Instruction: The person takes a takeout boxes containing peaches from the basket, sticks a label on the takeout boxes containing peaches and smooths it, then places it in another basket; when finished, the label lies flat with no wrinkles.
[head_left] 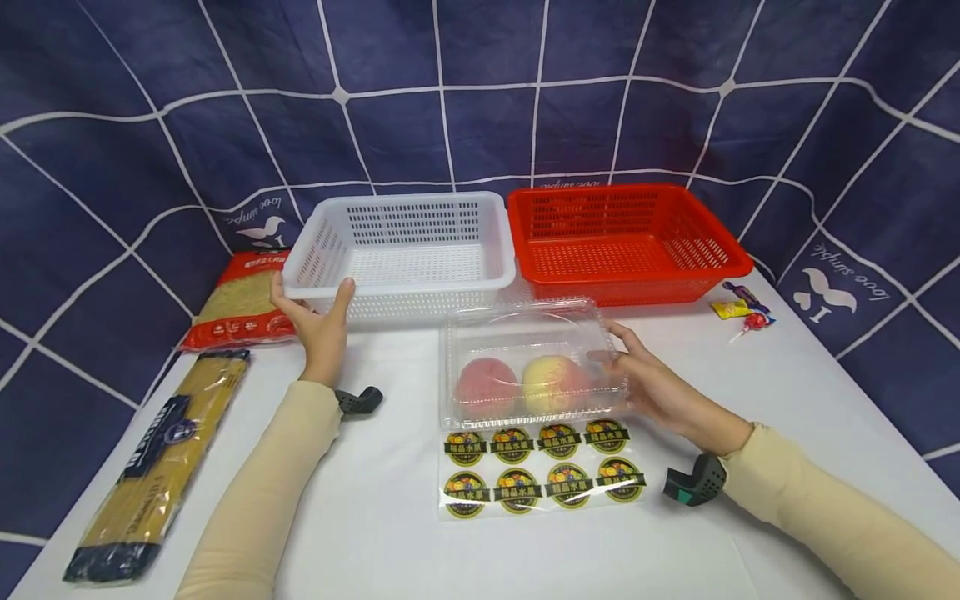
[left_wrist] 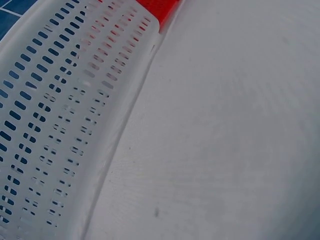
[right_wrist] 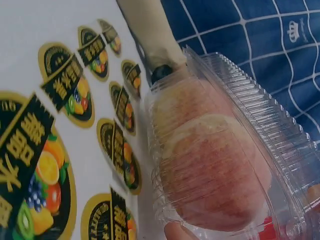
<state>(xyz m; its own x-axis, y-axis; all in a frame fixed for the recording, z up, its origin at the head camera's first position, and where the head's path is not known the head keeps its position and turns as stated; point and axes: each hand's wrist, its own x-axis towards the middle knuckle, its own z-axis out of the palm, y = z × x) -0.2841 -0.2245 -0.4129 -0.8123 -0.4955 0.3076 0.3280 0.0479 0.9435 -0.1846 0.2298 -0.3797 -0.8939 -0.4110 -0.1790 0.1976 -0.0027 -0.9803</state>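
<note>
Head view: bright, even light; glare on clear container (head_left: 525,323) at right hand (head_left: 663,390). Left wrist view: dim, greyish, soft; faint shadow along foot of white basket (head_left: 420,303), beside left hand (head_left: 318,327). Right wrist view: streaked highlights on container's ridges.

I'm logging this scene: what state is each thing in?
Left hand: at near-left corner of the white basket, grip unclear
Right hand: holding the clear container
Clear container: looks shut, two peaches inside
White basket: upright, open-topped
Red basket: upright, open-topped
Sticker sheet: face up, eight labels showing
Spaghetti packet: lying flat
Red packet: lying beside white basket
Sweets: lying grouped
</note>
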